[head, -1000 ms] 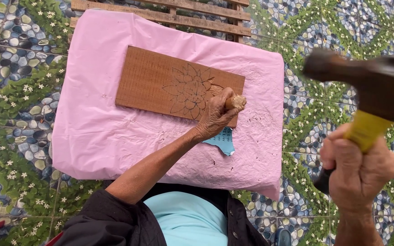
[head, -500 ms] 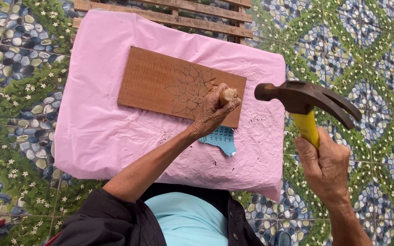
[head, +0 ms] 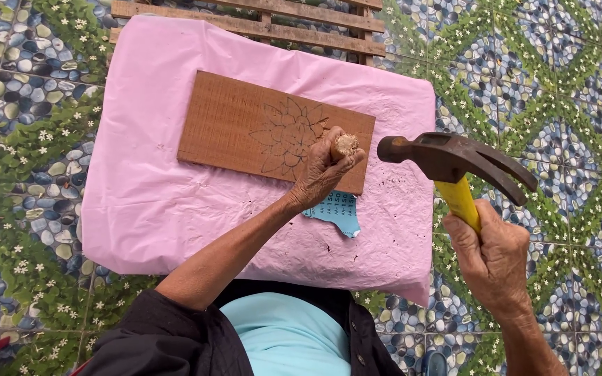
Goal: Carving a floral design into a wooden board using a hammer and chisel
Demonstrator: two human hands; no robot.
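Wooden-handled chisel (head: 345,145) upright on brown carved board (head: 273,132), near board's right edge; board flat, skewed, on pink cloth's (head: 141,188) upper middle; yellow-handled claw hammer (head: 454,163) raised off cloth's right edge

A flower outline is drawn on the brown board (head: 245,132), laid on pink cloth (head: 141,202). The hammer (head: 454,163) handle is yellow.

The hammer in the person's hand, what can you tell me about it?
The hammer is a claw hammer with a dark, worn metal head and a yellow handle. The right hand grips the handle. Its striking face points left, close to the wooden chisel handle in the left hand, not touching; the curved claw points right.
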